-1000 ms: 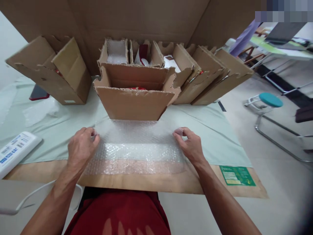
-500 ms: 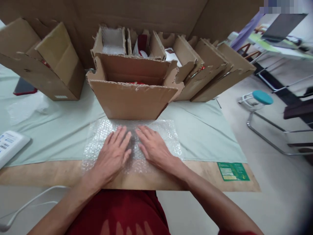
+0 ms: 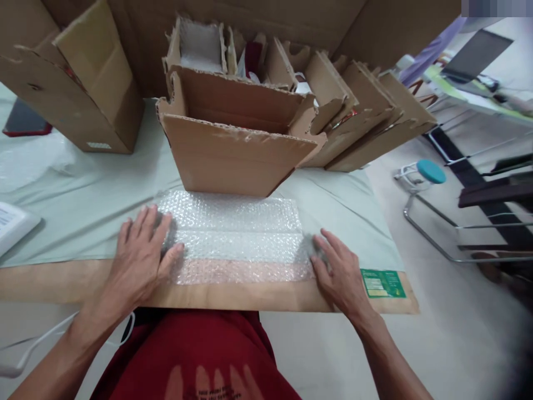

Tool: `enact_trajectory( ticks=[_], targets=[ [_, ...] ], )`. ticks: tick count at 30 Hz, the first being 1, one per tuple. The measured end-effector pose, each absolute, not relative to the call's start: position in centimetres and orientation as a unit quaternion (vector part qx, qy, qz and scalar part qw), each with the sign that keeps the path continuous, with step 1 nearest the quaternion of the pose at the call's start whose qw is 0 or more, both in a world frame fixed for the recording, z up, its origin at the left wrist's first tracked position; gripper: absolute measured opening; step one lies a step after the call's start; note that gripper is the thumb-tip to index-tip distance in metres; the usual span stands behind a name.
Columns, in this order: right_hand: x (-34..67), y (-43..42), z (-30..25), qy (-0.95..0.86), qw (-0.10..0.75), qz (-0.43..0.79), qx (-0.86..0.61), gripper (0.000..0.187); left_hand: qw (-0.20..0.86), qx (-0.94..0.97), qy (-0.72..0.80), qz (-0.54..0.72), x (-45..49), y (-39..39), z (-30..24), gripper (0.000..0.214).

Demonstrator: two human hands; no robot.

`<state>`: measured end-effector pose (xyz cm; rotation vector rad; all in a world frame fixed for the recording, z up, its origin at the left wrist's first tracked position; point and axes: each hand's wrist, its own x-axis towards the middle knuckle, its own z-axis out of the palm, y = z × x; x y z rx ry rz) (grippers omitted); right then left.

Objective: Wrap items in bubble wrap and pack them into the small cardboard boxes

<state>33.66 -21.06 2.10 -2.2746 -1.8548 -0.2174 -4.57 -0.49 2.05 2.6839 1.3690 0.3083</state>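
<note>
A sheet of clear bubble wrap [image 3: 237, 233] lies flat at the table's front, partly over the green cloth and partly over bare wood. At its left edge rests my left hand [image 3: 144, 253], palm down with the fingers stretched and the thumb on the wrap. My right hand [image 3: 337, 266] is just beyond the right edge, fingers apart and slightly bent, holding nothing. Directly behind the wrap stands an open cardboard box [image 3: 241, 158]; what it contains is mostly hidden.
Several cut cardboard bins [image 3: 333, 91] stand behind the box, some holding items. Another carton [image 3: 100, 100] is at the left, near a dark flat object with a red edge [image 3: 29, 118]. A white device [image 3: 16, 225] sits at the left edge. A green card [image 3: 381, 283] lies front right.
Both hands have slid apart from the middle of the bubble wrap, the left to its left edge and the right past its right edge. The view has shifted slightly.
</note>
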Motion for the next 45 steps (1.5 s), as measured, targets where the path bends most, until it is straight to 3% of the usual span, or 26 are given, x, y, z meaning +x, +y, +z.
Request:
enact_trajectory(
  ticks=[4, 7, 12, 17, 21, 26, 30, 34, 39, 45],
  targets=[
    [32.5, -22.5, 3.4, -0.729, 0.065, -0.009, -0.681, 0.051, 0.105, 0.947, 0.293, 0.083, -4.0, -2.8, 2.6, 0.065],
    [31.9, -21.7, 3.3, -0.743, 0.087, 0.002, -0.663, 0.044, 0.108, 0.963, 0.241, 0.060, -3.2, -3.7, 2.5, 0.070],
    [31.0, -20.3, 3.5, -0.673, 0.282, 0.073, -0.680, 0.027, 0.111, 0.959, 0.255, 0.060, -3.8, -3.3, 2.8, 0.079],
    [30.9, -20.2, 4.9, -0.483, 0.440, 0.176, -0.736, 0.020, 0.183, 0.910, 0.341, 0.150, -5.9, -2.0, 4.0, 0.041],
    [31.6, -19.9, 4.7, -0.388, 0.494, 0.223, -0.745, 0.023, 0.290, 0.777, 0.527, 0.184, -5.5, -1.6, 5.0, 0.026],
    [32.4, -19.1, 4.1, -0.425, 0.468, 0.262, -0.729, 0.054, 0.288, 0.703, 0.614, 0.212, -3.7, -0.5, 4.9, 0.032],
    [32.9, -17.8, 3.2, -0.398, 0.424, 0.203, -0.788, 0.050, 0.277, 0.706, 0.628, 0.177, -2.8, 0.9, 4.2, 0.032],
    [33.3, -16.9, 2.2, -0.435, 0.313, 0.124, -0.835, 0.052, 0.234, 0.739, 0.622, 0.111, -2.3, 1.4, 3.9, 0.029],
    [34.7, -16.8, 1.8, -0.509, 0.235, 0.030, -0.827, 0.051, 0.107, 0.783, 0.606, 0.087, -2.9, 1.5, 3.9, 0.049],
    [35.7, -14.4, 2.5, -0.487, 0.222, 0.089, -0.840, 0.051, 0.142, 0.772, 0.619, 0.039, -3.5, 2.2, 4.1, 0.043]
  ],
)
